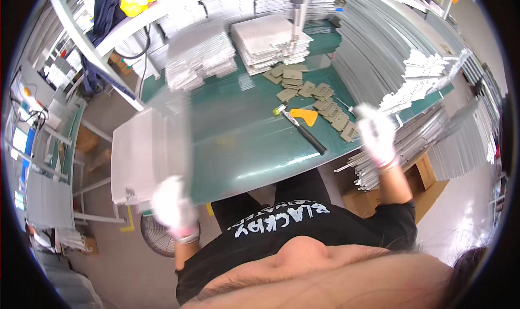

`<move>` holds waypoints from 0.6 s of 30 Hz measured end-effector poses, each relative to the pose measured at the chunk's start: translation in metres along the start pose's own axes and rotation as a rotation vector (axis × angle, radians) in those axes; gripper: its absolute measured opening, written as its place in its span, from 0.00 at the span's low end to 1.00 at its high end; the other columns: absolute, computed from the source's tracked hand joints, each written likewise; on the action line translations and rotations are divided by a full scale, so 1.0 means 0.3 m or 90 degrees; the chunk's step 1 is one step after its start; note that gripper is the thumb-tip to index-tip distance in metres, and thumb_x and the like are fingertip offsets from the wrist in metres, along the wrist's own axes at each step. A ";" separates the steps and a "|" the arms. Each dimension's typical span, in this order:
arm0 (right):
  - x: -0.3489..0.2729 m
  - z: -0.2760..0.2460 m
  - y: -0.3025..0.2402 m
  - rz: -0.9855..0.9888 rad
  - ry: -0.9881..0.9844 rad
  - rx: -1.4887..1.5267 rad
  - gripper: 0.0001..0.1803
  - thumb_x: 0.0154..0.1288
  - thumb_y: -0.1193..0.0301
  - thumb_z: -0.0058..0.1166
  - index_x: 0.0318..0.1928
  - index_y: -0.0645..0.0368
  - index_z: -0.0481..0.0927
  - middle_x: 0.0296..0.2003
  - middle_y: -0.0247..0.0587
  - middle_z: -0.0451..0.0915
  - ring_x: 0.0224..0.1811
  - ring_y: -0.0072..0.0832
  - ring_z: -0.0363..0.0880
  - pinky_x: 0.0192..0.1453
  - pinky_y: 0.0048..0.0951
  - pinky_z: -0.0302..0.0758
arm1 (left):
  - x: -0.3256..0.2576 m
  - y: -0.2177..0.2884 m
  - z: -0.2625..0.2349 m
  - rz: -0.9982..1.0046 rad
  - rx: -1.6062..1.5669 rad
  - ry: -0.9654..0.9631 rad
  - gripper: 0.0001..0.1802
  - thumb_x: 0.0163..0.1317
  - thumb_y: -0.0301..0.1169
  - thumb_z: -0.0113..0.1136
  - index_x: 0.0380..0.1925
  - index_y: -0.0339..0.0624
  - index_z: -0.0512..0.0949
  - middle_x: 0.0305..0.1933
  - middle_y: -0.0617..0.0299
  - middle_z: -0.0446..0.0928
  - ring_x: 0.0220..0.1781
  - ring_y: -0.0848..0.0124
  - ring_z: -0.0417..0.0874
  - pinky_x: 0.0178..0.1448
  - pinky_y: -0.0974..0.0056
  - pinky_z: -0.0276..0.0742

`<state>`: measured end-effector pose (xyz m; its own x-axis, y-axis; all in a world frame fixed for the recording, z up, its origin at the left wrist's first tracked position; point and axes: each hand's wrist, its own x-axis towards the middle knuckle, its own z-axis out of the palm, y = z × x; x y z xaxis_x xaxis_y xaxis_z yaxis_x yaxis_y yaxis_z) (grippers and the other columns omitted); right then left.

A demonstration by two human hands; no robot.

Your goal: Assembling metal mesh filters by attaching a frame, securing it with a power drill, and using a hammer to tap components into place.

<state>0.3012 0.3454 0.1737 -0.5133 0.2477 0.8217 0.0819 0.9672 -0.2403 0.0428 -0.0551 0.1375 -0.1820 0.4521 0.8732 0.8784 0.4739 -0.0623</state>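
My left hand, in a white glove, is at the near edge of a thin light grey panel, seemingly gripping it. Panel and glove are both smeared by motion. It overlaps the pale flat panels at the table's left end. My right hand, also white-gloved, is raised over the right front edge of the green table. Blur hides its fingers, and whether they hold anything is unclear. Just left of it lie several small beige plates, some with cut-outs.
A hammer with a black handle and a yellow scraper lie mid-table. Stacks of panels line the back, with a column tool behind. A tall panel row fills the right. Below are a cardboard box and a fan.
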 end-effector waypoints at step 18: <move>0.398 1.135 -0.033 -0.106 -0.201 0.099 0.24 0.64 0.58 0.52 0.54 0.63 0.78 0.60 0.54 0.74 0.64 0.47 0.71 0.68 0.45 0.69 | -0.311 -0.055 0.425 -0.280 0.048 -0.572 0.47 0.59 0.58 0.59 0.70 0.36 0.62 0.75 0.46 0.58 0.77 0.48 0.55 0.79 0.43 0.44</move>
<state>-0.0517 0.3463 0.0981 -0.7483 0.0356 0.6624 -0.1421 0.9667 -0.2126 -0.0111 -0.0087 -0.0046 -0.7769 0.6142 0.1385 0.6288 0.7681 0.1208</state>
